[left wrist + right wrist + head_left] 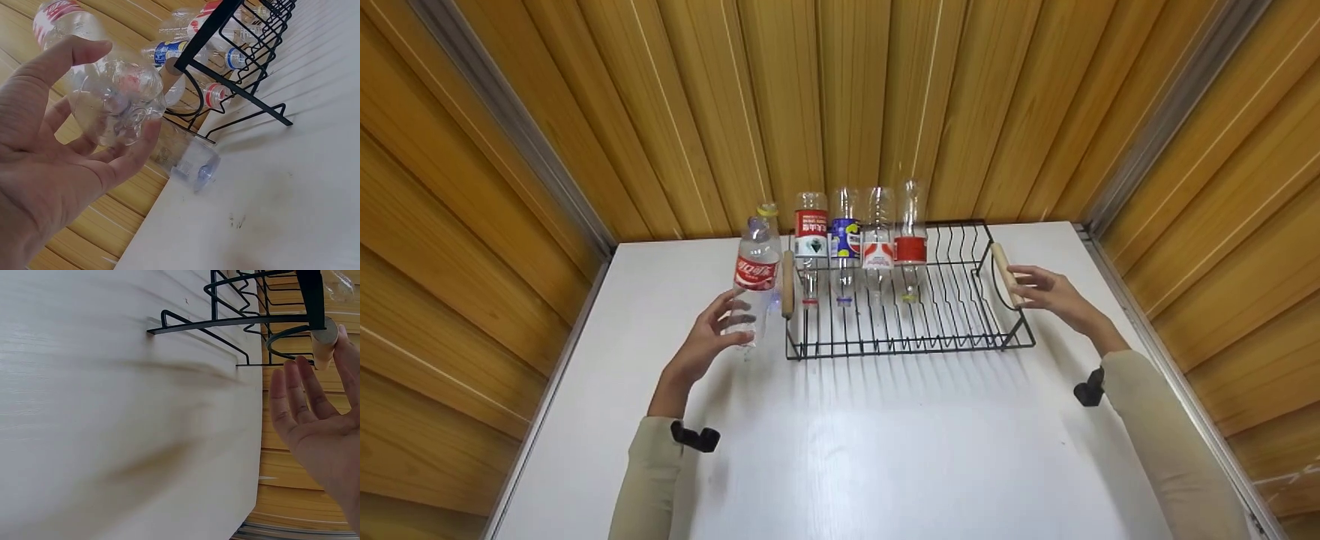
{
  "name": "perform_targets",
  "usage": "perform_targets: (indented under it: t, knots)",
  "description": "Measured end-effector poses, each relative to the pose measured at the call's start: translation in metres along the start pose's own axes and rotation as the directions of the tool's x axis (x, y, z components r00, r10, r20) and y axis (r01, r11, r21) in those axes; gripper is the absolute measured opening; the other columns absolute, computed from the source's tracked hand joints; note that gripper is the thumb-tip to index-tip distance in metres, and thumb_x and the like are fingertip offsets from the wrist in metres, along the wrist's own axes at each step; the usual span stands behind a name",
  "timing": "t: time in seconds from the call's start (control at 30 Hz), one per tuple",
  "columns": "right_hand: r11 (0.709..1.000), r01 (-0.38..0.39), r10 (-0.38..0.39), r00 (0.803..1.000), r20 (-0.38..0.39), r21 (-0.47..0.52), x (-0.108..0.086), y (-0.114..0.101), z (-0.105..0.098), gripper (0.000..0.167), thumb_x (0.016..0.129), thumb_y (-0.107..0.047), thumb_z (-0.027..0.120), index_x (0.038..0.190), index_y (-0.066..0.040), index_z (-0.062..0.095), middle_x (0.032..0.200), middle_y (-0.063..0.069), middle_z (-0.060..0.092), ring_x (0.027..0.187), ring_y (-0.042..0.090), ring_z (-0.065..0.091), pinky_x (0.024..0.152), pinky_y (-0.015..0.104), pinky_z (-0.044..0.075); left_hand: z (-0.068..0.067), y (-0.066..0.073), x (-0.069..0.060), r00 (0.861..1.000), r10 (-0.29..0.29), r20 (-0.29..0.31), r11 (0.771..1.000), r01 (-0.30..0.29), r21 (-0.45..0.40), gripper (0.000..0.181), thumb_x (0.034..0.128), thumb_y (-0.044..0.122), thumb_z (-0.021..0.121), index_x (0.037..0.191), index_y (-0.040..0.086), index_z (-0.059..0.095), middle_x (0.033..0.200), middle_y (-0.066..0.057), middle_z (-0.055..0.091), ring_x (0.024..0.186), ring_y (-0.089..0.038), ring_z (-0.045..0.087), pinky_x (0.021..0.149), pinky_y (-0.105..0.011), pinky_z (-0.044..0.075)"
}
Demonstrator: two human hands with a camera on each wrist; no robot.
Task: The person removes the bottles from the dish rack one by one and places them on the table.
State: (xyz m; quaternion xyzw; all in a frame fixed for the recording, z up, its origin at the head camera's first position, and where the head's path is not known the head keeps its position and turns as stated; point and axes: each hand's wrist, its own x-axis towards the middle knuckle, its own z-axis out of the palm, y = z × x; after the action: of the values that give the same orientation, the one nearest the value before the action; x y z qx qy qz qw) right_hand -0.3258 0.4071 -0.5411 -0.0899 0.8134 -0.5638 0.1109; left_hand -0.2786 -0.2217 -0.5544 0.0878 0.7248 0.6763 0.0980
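Observation:
My left hand (706, 339) holds a clear plastic bottle (755, 274) with a red label near its base, cap end up, left of the rack. In the left wrist view, the thumb and fingers curve around the bottle's clear base (121, 101), which is off the table. A black wire rack (900, 346) with wooden handles stands on the table. My right hand (1054, 296) is at the rack's right wooden handle (1006, 276), fingertips touching it. In the right wrist view its fingers (301, 391) are nearly straight, and the thumb lies beside the handle's end.
Several empty bottles stand cap-down in the rack's left half, among them a red-and-white labelled one (811, 232) and a blue labelled one (846, 238). Another clear bottle with a yellow cap (767, 210) stands behind the held one. Wood-patterned walls (847, 97) enclose the white table (840, 450).

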Motion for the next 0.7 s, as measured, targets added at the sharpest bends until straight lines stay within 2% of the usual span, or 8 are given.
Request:
perform_targets:
  t: [0.13,0.23,0.5,0.7]
  knots:
    - [1.000,0.004,-0.004,1.000,0.002,0.000,0.000,0.000,0.000,0.060,0.103,-0.019,0.062,0.155,0.000,0.038,0.128,0.001,0.056,0.107,0.000,0.065,0.090,0.020,0.057,0.000,-0.004,0.002,1.000,-0.018,-0.023,1.000,0.017,-0.018,0.085,0.0852,0.001,0.076,0.158,0.015,0.035,0.147,-0.018,0.044,0.138,-0.033,0.049,0.092,-0.034,0.058]
    - [1.000,0.003,-0.003,1.000,0.002,-0.004,-0.001,0.000,0.001,0.059,0.104,-0.019,0.061,0.155,-0.001,0.038,0.128,0.001,0.056,0.107,0.000,0.064,0.090,0.020,0.057,-0.001,-0.008,0.004,0.998,-0.033,-0.047,0.999,0.033,-0.019,0.085,0.0844,0.006,0.080,0.156,0.017,0.037,0.149,-0.018,0.042,0.139,-0.032,0.048,0.095,-0.036,0.057]
    - [1.000,0.015,-0.015,1.000,0.007,0.000,-0.002,0.000,0.002,0.059,0.104,-0.020,0.060,0.155,-0.001,0.038,0.132,0.010,0.054,0.106,0.001,0.065,0.090,0.021,0.058,-0.003,-0.016,0.009,0.994,-0.021,-0.110,1.000,0.021,-0.002,0.074,0.0916,0.013,0.077,0.155,0.024,0.041,0.143,-0.011,0.046,0.138,-0.030,0.048,0.112,-0.047,0.045]
    - [0.999,0.032,-0.032,0.999,-0.003,-0.008,-0.002,0.003,0.003,0.058,0.104,-0.019,0.060,0.154,0.000,0.038,0.130,0.007,0.055,0.106,0.001,0.064,0.089,0.021,0.058,-0.003,-0.026,0.015,0.979,-0.025,-0.201,1.000,0.023,-0.013,0.074,0.0922,0.013,0.076,0.156,0.019,0.039,0.144,-0.013,0.046,0.137,-0.029,0.046,0.110,-0.043,0.043]
